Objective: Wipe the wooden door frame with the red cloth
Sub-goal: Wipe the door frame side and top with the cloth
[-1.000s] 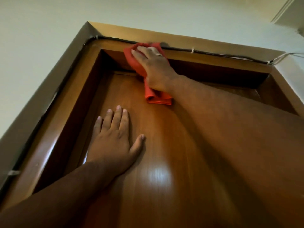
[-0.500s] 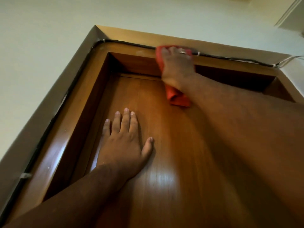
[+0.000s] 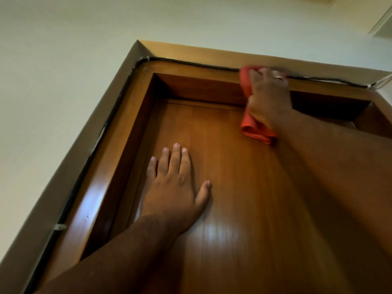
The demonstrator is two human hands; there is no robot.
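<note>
The right hand [image 3: 268,96] presses the red cloth [image 3: 254,128] flat against the top rail of the door frame [image 3: 191,66], fingers spread over the fabric; the cloth's loose folded end hangs below the wrist, over the door [image 3: 244,187]. The fingertips are blurred, so how much cloth lies under them is hard to tell. The left hand [image 3: 174,187] holds nothing and lies open, palm flat on the door, fingers pointing up.

A black cable [image 3: 191,64] runs along the frame just above the wiping line and passes under or behind the right hand. The likely trouble is the cloth or a finger catching that cable and tugging it from its clips, especially near the right corner where white wires [image 3: 381,81] join it. The hanging end could also slip out of the palm if pressure eases.
</note>
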